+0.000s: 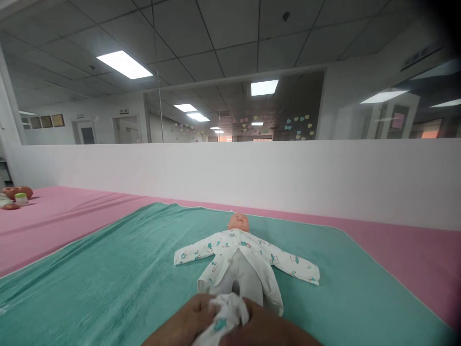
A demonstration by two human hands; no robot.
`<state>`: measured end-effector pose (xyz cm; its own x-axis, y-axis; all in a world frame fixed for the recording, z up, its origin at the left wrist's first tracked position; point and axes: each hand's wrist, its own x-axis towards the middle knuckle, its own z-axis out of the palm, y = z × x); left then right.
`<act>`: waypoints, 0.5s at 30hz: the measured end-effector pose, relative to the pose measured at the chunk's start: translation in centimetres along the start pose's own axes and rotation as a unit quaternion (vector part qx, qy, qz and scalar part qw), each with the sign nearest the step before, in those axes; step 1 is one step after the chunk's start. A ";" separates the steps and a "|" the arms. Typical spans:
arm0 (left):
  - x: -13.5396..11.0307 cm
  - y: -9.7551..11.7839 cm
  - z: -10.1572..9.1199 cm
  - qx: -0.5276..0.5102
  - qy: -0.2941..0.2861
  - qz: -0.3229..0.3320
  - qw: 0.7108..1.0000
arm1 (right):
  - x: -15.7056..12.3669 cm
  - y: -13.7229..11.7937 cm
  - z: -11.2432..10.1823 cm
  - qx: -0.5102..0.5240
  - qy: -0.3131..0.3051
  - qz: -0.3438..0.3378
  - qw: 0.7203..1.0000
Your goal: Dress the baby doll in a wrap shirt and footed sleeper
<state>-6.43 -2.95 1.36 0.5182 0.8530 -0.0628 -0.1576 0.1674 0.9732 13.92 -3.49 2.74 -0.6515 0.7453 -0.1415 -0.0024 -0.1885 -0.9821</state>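
A baby doll (238, 223) lies on its back on a teal blanket (108, 283), head pointing away from me. It wears an open white printed jacket (259, 254) with both sleeves spread out sideways. At the bottom edge, my left hand (189, 319) and my right hand (264, 327) are closed together on a bunched white printed cloth (226, 315), just in front of the doll's legs. I cannot tell what garment the cloth is.
The blanket lies on a pink padded surface (414, 259) backed by a low white wall (252, 173). At the far left are a few small items, reddish-brown objects (18, 192) and a small pale container (21, 198). Beyond the wall are glass partitions and ceiling lights.
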 end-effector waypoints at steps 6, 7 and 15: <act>0.2 0.1 0.7 -0.019 -0.079 0.002 0.997 | 0.5 -0.5 0.9 0.132 -0.023 -0.093 0.987; 0.4 0.0 1.1 -0.062 -0.079 0.023 0.995 | 0.6 -0.5 0.9 0.125 -0.032 -0.098 0.987; 0.3 -0.7 0.6 -0.146 -0.036 0.033 0.988 | -0.1 0.2 1.1 0.041 -0.059 0.025 0.997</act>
<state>-5.66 -3.09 0.80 0.5554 0.8312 0.0241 -0.4229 0.2574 0.8689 13.13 -4.36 2.71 -0.7366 0.6545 -0.1703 -0.0269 -0.2799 -0.9596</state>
